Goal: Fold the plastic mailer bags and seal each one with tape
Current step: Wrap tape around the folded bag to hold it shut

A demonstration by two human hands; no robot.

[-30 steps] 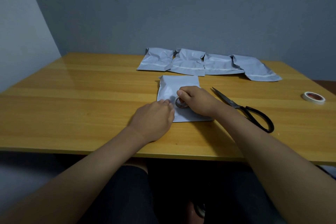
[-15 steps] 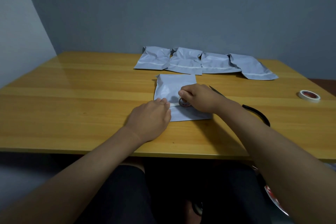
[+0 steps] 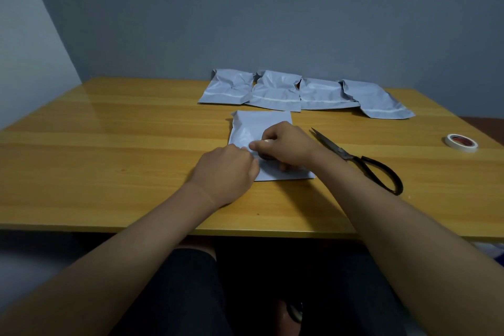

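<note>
Grey-white plastic forms the folded mailer bag (image 3: 259,128), a smooth, slightly glossy rectangle lying flat on the wooden table (image 3: 109,144), its far edge a little puckered at the left corner and its near edge straight and crisp. Both hands rest on its near half. The right hand (image 3: 286,144) is curled round a small tape roll (image 3: 266,156), of which only a dark sliver shows beneath the fingers; its thumb and forefinger pinch a short pale strip of tape (image 3: 266,141) at the fingertips, stretched toward the left. The left hand (image 3: 227,172) lies knuckles-up with fingers bent, its fingertips meeting the bag's left side just beside the right thumb; whether they press the tape end or only the plastic cannot be told. Beyond the fingers, toward the wall, four more mailer bags (image 3: 275,93) lie in an overlapping row, each crumpled at the far end and crossed by a paler band near its front edge. Just right of the right wrist lie black-handled scissors (image 3: 362,162), blades closed and pointing toward the bag. Well apart to the right, near the table's edge, a second tape roll (image 3: 461,141) lies flat, white with a reddish core.
</note>
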